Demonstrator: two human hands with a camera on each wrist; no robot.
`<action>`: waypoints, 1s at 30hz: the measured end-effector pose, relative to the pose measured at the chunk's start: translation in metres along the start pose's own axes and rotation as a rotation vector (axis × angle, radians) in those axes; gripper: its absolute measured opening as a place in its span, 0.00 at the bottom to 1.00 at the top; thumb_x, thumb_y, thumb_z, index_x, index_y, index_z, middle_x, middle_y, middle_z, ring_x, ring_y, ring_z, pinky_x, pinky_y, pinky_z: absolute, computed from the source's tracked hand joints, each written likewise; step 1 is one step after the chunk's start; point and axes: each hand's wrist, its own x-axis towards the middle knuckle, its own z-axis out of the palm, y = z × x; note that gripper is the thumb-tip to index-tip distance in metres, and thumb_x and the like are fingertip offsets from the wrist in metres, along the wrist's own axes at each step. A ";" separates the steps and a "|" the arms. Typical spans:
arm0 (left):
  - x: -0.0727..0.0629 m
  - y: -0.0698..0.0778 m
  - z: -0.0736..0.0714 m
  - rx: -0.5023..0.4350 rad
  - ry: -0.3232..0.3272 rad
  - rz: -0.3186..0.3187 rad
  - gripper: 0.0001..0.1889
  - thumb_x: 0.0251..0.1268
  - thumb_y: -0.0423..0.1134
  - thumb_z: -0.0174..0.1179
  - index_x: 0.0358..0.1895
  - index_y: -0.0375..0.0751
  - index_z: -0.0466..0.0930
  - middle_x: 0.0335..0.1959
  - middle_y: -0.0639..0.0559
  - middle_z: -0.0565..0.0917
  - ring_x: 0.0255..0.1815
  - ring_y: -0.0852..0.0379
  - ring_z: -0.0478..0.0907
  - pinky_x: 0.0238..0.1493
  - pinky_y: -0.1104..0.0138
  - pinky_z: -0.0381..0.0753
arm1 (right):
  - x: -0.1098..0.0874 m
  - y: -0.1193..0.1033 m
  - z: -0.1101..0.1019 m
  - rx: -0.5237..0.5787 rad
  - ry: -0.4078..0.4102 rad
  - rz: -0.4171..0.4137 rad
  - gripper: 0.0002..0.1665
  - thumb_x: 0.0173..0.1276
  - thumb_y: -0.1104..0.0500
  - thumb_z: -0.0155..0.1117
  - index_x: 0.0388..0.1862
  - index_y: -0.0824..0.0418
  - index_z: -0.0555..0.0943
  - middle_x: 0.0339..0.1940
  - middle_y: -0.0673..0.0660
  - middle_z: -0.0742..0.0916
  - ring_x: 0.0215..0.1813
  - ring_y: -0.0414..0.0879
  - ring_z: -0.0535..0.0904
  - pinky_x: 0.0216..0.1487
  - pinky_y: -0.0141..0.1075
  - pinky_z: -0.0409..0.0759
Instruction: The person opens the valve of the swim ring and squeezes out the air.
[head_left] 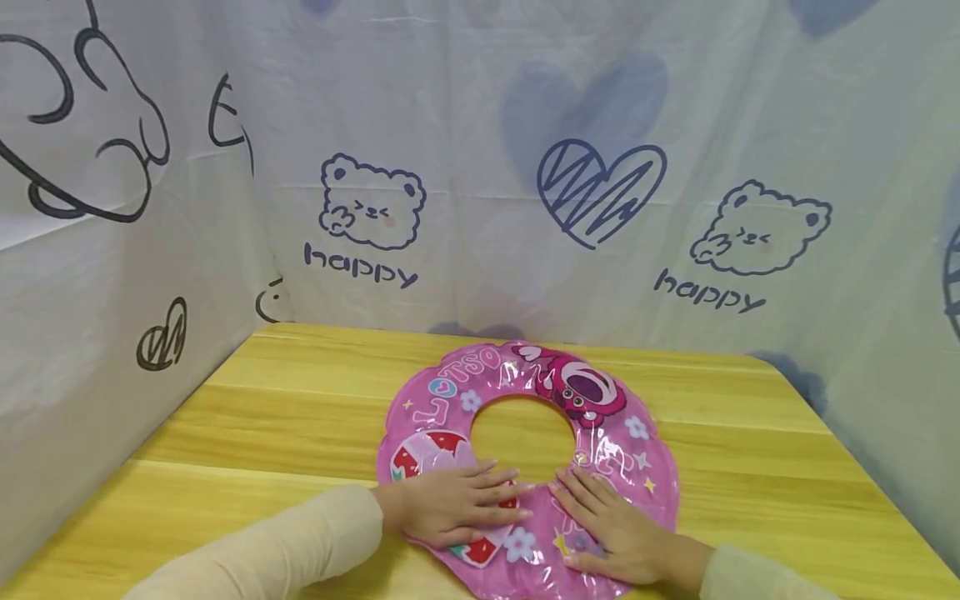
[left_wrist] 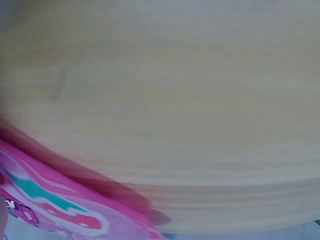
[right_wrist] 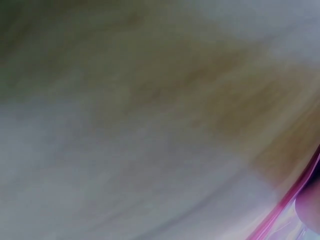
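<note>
A pink inflatable swim ring (head_left: 420, 400) with a cartoon bear, flowers and the letters LOTSO lies flat on the wooden table. My left hand (head_left: 457, 504) rests with spread fingers on its near left part, over a red and white print. On the near right part my right hand (head_left: 611, 529) lies palm down, fingertips close to the inner hole. A small round valve (head_left: 581, 458) shows just above the right fingertips. In the left wrist view the ring's edge (left_wrist: 75, 200) fills the lower left corner; the right wrist view catches only a sliver of pink rim (right_wrist: 280, 212).
The yellow wood-grain table (head_left: 300, 400) extends around the ring on both sides. Behind it hangs a white cloth (head_left: 480, 250) printed with hearts, bears and the word happy. Another cloth wall (head_left: 90, 292) stands along the left side.
</note>
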 end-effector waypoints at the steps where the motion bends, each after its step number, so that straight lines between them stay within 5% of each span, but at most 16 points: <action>1: 0.002 0.001 -0.002 -0.006 -0.019 0.009 0.28 0.74 0.49 0.32 0.74 0.52 0.44 0.77 0.49 0.45 0.77 0.48 0.43 0.75 0.58 0.48 | 0.000 0.000 0.001 -0.002 0.000 0.001 0.44 0.67 0.37 0.49 0.73 0.59 0.54 0.74 0.63 0.60 0.72 0.63 0.54 0.68 0.20 0.19; 8: 0.009 0.012 -0.004 -0.063 -0.050 -0.001 0.26 0.74 0.47 0.31 0.74 0.53 0.46 0.76 0.49 0.47 0.76 0.47 0.45 0.75 0.61 0.49 | 0.001 -0.001 0.003 -0.028 0.014 0.003 0.44 0.66 0.36 0.49 0.73 0.58 0.56 0.74 0.62 0.61 0.71 0.63 0.55 0.68 0.20 0.18; 16: 0.015 0.032 -0.005 -0.186 -0.002 -0.109 0.26 0.74 0.54 0.27 0.73 0.60 0.48 0.75 0.44 0.52 0.74 0.39 0.48 0.73 0.54 0.53 | 0.001 -0.002 0.004 -0.035 0.019 0.008 0.45 0.66 0.35 0.49 0.73 0.59 0.56 0.73 0.63 0.61 0.72 0.63 0.55 0.68 0.21 0.18; 23: 0.020 0.041 -0.013 -0.269 -0.010 -0.166 0.25 0.74 0.54 0.31 0.71 0.57 0.56 0.76 0.51 0.50 0.74 0.35 0.47 0.72 0.51 0.54 | 0.002 -0.003 0.003 -0.035 0.003 0.021 0.45 0.66 0.35 0.48 0.73 0.60 0.56 0.74 0.62 0.61 0.72 0.63 0.54 0.68 0.21 0.18; 30: 0.027 0.048 -0.017 -0.196 0.011 -0.201 0.26 0.72 0.57 0.34 0.67 0.54 0.64 0.72 0.50 0.60 0.72 0.34 0.53 0.71 0.51 0.56 | 0.001 -0.002 0.004 -0.074 0.050 -0.009 0.45 0.66 0.35 0.49 0.72 0.61 0.57 0.73 0.63 0.63 0.75 0.55 0.47 0.69 0.22 0.19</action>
